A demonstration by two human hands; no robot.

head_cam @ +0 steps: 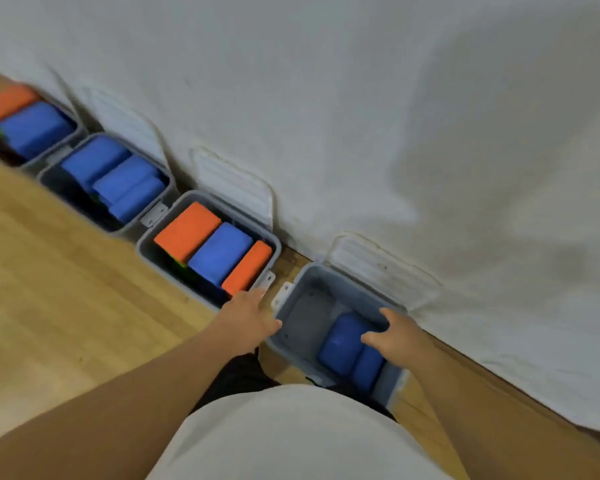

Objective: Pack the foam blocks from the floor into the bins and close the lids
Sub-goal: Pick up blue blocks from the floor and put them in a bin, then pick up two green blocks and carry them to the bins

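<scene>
Both arms outstretched; left grip (246, 317) flat, right grip (394, 332) curled.

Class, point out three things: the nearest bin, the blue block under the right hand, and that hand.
nearest bin (307, 323): head view, bare inner floor.
blue block (342, 344): head view, top face.
right hand (397, 332): head view, back of the hand.
</scene>
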